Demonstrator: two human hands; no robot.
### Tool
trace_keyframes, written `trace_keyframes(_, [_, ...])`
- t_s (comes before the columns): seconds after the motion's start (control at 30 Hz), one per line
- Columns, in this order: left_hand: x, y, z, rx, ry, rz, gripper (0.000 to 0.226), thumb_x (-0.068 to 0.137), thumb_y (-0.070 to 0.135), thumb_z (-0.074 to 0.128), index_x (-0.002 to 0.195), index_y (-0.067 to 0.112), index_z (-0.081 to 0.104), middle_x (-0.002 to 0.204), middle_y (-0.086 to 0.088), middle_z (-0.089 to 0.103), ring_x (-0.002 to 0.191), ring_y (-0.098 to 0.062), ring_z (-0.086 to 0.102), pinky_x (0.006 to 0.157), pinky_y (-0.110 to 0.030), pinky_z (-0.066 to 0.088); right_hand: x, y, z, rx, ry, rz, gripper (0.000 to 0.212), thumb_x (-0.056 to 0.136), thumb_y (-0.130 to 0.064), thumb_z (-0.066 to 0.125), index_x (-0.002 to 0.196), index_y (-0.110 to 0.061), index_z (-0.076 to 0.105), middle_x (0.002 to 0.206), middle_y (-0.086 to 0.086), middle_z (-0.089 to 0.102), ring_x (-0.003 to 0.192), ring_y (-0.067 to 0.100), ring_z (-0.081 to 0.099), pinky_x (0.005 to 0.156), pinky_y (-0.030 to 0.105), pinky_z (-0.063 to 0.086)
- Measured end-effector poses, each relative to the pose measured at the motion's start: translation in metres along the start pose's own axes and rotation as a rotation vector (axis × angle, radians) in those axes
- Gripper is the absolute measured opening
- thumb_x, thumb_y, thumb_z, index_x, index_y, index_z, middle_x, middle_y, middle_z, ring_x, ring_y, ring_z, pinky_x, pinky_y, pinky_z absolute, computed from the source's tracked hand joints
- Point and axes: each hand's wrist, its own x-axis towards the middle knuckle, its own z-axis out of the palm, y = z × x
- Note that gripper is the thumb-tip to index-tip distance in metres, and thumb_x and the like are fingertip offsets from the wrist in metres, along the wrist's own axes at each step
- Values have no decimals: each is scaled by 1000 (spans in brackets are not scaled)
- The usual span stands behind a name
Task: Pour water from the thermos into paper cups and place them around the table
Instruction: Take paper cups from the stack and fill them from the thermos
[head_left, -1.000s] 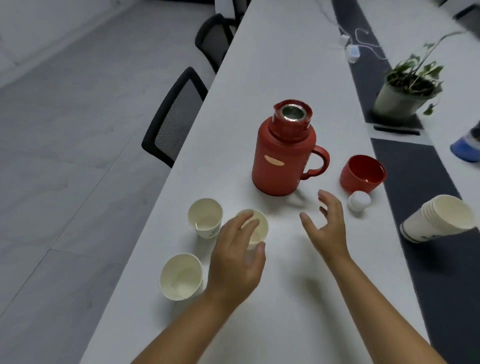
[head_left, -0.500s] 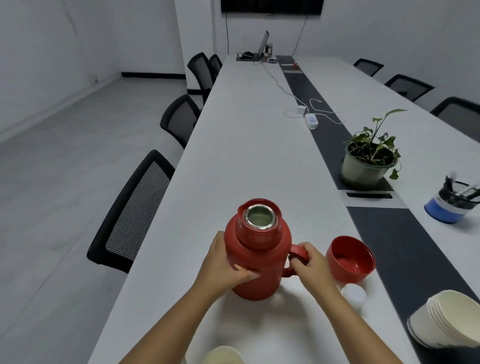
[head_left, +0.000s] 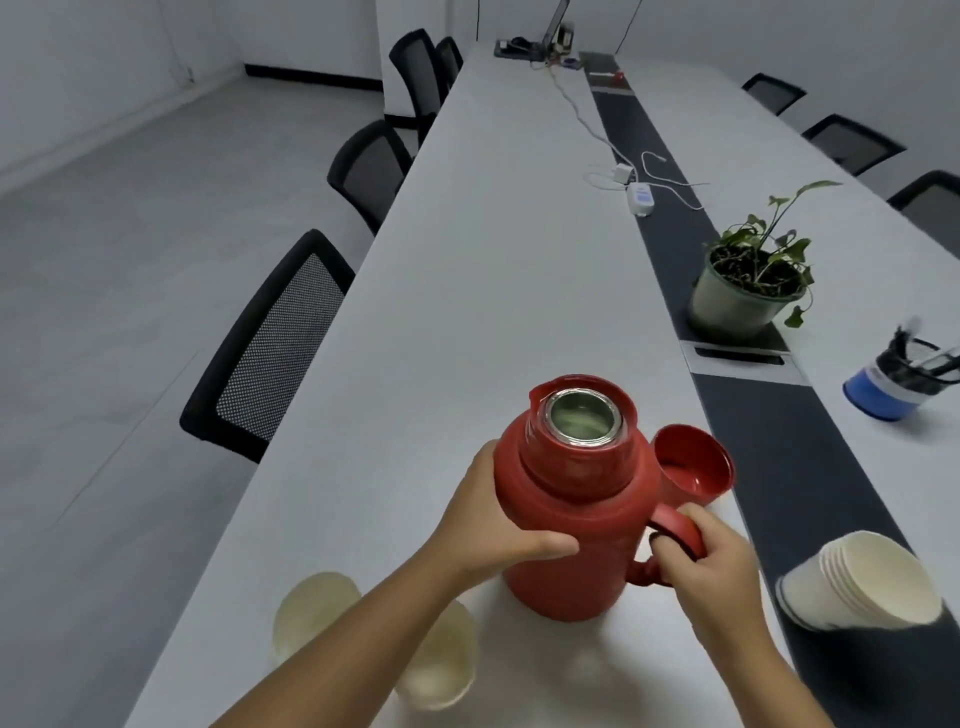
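A red thermos (head_left: 571, 509) with its steel mouth uncovered stands upright in front of me on the long white table (head_left: 498, 249). My left hand (head_left: 493, 525) wraps its left side. My right hand (head_left: 711, 566) grips its handle. Two paper cups (head_left: 311, 613) (head_left: 441, 665) stand near the front edge, partly hidden by my left forearm; I cannot tell what they contain. The red thermos lid (head_left: 691, 462) lies just behind the handle.
A stack of paper cups (head_left: 862, 582) lies on its side at the right. A potted plant (head_left: 748, 280), a blue pen holder (head_left: 893, 379) and chargers with cables (head_left: 634, 187) sit along the dark centre strip. Black chairs (head_left: 270, 343) line the left edge.
One second ago both hands were reaching over the cups. They then took hold of the thermos, which now appears closer and larger, with two cups back in view.
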Motion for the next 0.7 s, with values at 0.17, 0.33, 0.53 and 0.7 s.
trace_keyframes(0.17, [-52, 10, 30, -154, 0, -30, 83, 33, 43, 78, 108, 46, 43, 114, 23, 55, 100, 14, 54, 79, -8, 49, -49, -27, -51, -80, -57, -124, 26, 73, 10, 62, 64, -15, 61, 60, 15, 55, 53, 36, 53, 50, 53, 51])
trace_keyframes(0.33, [-109, 3, 53, -333, 53, -86, 78, 32, 39, 79, 102, 40, 47, 105, 17, 60, 89, 13, 59, 68, -12, 52, -88, -51, -76, -228, -104, -304, 23, 70, -8, 69, 62, -27, 59, 68, -11, 62, 53, 18, 59, 47, 33, 47])
trace_keyframes(0.53, [-157, -13, 61, -461, 114, -171, 76, 32, 36, 81, 101, 36, 49, 105, 8, 63, 93, -13, 66, 69, -33, 59, -127, -61, -75, -276, -152, -300, 17, 71, -25, 72, 67, -28, 56, 74, -21, 62, 61, 9, 59, 54, 18, 45])
trace_keyframes(0.7, [-178, -29, 54, -446, 107, -196, 83, 32, 39, 81, 108, 33, 49, 112, 10, 63, 101, -5, 62, 83, -29, 55, -145, -53, -67, -304, -193, -233, 32, 71, -3, 69, 63, -30, 56, 68, -15, 62, 56, 11, 58, 52, 18, 46])
